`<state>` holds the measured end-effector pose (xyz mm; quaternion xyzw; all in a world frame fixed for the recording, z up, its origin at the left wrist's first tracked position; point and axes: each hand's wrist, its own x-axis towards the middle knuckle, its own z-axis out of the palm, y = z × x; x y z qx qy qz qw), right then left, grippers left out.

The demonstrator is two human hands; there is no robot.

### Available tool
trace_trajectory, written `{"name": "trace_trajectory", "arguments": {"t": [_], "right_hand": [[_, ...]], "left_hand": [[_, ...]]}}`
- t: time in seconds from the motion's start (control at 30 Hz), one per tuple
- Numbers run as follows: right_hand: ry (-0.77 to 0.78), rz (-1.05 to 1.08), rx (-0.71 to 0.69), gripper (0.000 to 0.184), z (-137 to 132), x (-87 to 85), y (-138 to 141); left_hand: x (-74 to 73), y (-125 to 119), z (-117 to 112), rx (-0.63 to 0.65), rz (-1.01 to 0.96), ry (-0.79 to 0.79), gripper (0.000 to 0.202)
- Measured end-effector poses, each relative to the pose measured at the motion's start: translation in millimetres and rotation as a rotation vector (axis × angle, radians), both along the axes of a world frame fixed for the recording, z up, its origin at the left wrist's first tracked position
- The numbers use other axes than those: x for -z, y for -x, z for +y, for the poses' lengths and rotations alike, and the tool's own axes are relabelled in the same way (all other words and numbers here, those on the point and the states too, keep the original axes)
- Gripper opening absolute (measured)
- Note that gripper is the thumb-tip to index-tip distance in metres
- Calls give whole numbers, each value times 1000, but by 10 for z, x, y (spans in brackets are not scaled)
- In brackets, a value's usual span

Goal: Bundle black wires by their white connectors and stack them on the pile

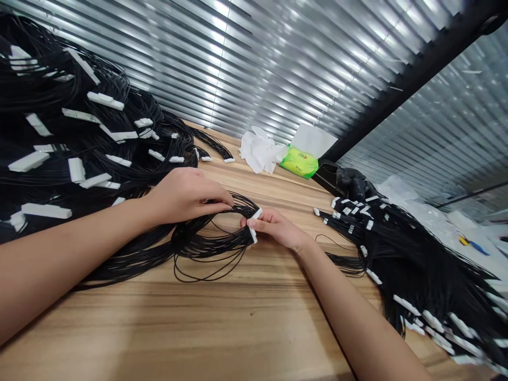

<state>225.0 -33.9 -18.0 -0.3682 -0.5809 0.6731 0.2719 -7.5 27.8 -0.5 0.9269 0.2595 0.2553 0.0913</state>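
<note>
A bundle of thin black wires [198, 241] with white connectors [254, 225] lies looped on the wooden table [238, 317]. My left hand [186, 193] rests on the loop, its fingers pinched on the wires near the top. My right hand [275, 227] is closed on the white connector ends of the same bundle. The two hands are close together at the table's middle.
A big heap of black wire harnesses with white connectors [67, 137] fills the left. Another heap [413, 264] lies at the right. Crumpled white tissue [260, 151] and a green tissue pack [299, 161] sit at the back, before slatted blinds [278, 63].
</note>
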Motion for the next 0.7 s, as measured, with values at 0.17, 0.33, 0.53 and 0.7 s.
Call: {"name": "trace_trajectory", "arguments": {"t": [0.17, 0.33, 0.53, 0.7], "right_hand": [[-36, 1, -11, 33, 9, 16, 10], [-52, -22, 10, 36, -2, 34, 24], [-73, -24, 14, 34, -12, 48, 35], [-83, -53, 20, 35, -19, 56, 54]], "left_hand": [[15, 14, -17, 23, -67, -1, 26], [22, -11, -14, 130, -77, 79, 24], [36, -52, -23, 153, -135, 203, 23], [52, -98, -43, 96, -212, 454, 24]]}}
